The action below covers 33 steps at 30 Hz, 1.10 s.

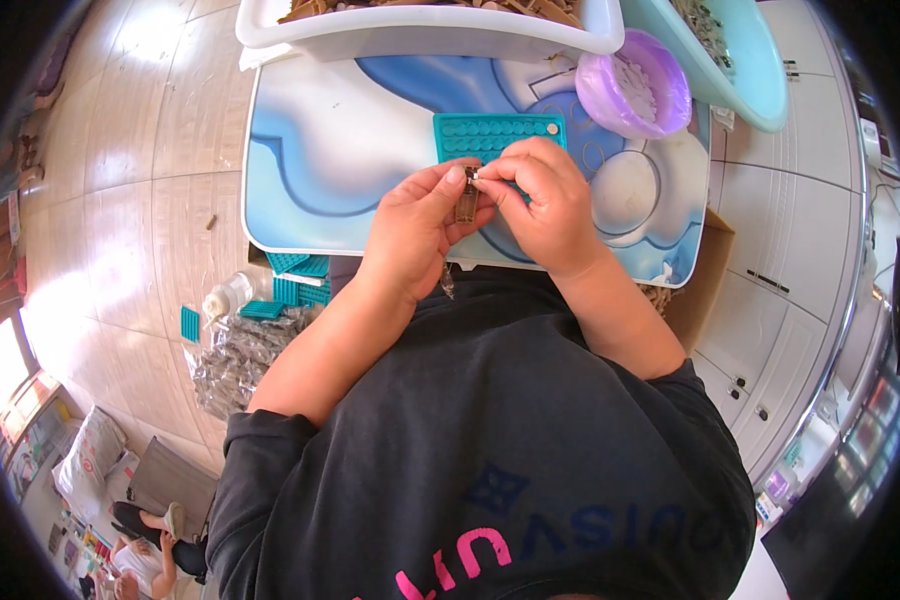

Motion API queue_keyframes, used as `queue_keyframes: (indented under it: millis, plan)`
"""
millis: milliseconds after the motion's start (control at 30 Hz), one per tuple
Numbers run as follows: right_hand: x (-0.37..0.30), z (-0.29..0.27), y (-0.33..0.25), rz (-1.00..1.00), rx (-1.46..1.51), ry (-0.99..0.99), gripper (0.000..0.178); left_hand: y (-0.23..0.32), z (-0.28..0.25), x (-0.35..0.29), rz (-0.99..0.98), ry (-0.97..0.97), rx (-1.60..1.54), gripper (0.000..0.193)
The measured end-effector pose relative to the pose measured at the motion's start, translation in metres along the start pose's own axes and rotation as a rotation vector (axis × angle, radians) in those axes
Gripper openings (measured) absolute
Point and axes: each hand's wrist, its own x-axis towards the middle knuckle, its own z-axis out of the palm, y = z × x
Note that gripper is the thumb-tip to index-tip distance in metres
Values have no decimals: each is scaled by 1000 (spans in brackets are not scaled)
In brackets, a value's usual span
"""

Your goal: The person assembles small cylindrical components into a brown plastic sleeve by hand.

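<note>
My left hand point(416, 215) is closed around a small brown rectangular case point(466, 205), held upright over the table's near edge. Fingers of my right hand point(544, 196) pinch a tiny whitish piece point(473, 176) at the case's upper end; its kind is too small to make out. Just beyond both hands lies a teal tray point(498, 128) with rows of round hollows, partly covered by my right hand. One small round pale piece point(553, 129) sits at the tray's far right corner.
A white tub point(430, 32) of brown pieces stands at the far edge. To its right are a purple-lined bowl point(595, 90) and a light blue basin point(760, 90). Teal trays point(262, 310) and grey plastic bags point(240, 365) lie left of me. Another person point(150, 560) sits lower left.
</note>
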Motion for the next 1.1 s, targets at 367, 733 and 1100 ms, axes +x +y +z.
queue_keyframes:
  millis: [367, 733, 1100]
  plan:
    - [-3, 0, 2, -56, 8, -39, 10, 0, -1, -1, 4, -29, 45, 31]
    - [-1, -22, 50, 59, -525, 69, 10, 4, 6, -2, -5, 26, 79, 33]
    - [1, 5, -1, -16, -23, 48, 13, 2, 3, -3, 9, 0, 66, 31]
